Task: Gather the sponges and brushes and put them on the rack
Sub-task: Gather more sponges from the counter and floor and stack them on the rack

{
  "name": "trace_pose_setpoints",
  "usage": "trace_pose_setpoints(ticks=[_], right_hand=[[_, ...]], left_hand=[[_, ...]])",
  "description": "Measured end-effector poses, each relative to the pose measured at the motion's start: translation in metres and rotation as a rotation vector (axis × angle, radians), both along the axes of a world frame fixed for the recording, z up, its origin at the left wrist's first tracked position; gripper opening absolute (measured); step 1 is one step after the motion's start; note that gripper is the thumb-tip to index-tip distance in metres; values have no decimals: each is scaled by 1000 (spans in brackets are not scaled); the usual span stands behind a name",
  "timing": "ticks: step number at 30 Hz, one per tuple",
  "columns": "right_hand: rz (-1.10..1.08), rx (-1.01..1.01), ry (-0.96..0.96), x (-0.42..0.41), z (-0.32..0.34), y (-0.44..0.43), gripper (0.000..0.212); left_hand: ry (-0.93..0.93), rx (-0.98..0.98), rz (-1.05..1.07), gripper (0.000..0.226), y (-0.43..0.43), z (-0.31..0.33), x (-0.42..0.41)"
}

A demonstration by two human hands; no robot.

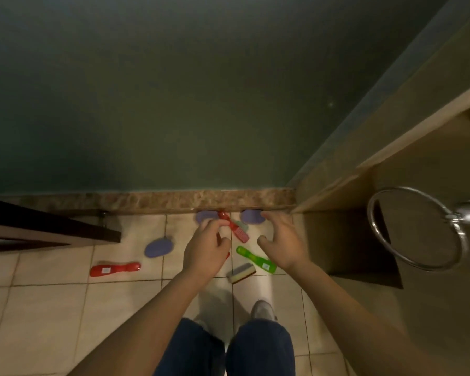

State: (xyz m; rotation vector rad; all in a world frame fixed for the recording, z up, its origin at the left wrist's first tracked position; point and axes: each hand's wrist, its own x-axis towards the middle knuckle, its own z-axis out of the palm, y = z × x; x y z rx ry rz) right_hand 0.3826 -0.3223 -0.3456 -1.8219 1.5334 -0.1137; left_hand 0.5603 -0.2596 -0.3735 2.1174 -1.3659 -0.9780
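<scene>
Red brush (235, 229) lies diagonally, handle far-left beside left hand's (205, 251) curled fingertips (214, 224), grip unclear; right hand (281, 244) spread, empty.

A brush (115, 269) lies on the floor (52, 308) left of a sponge (242, 272).

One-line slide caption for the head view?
Left hand and right hand hover over a red brush, a green brush and purple sponges scattered on the tiled floor.

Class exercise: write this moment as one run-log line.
stage: reaching | left grip: over middle red brush, hold unclear | right grip: open, near purple sponge | green brush: on floor
</scene>
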Motion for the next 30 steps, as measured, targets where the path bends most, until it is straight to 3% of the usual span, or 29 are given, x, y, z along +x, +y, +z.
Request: trace_pose_setpoints(ticks=[10, 15, 24, 30], right_hand=[[43, 32, -16, -3, -257, -44, 60], [72, 24, -8, -7, -356, -55, 57], [103, -45, -20, 1, -437, -79, 55], [161, -111, 182, 5, -459, -91, 61]], left_hand=[[36, 1, 147, 36, -36, -241, 3], [25, 38, 181, 38, -41, -328, 2], [-89, 146, 272, 42, -37, -400, 0], [-200, 189, 311, 70, -33, -428, -12]])
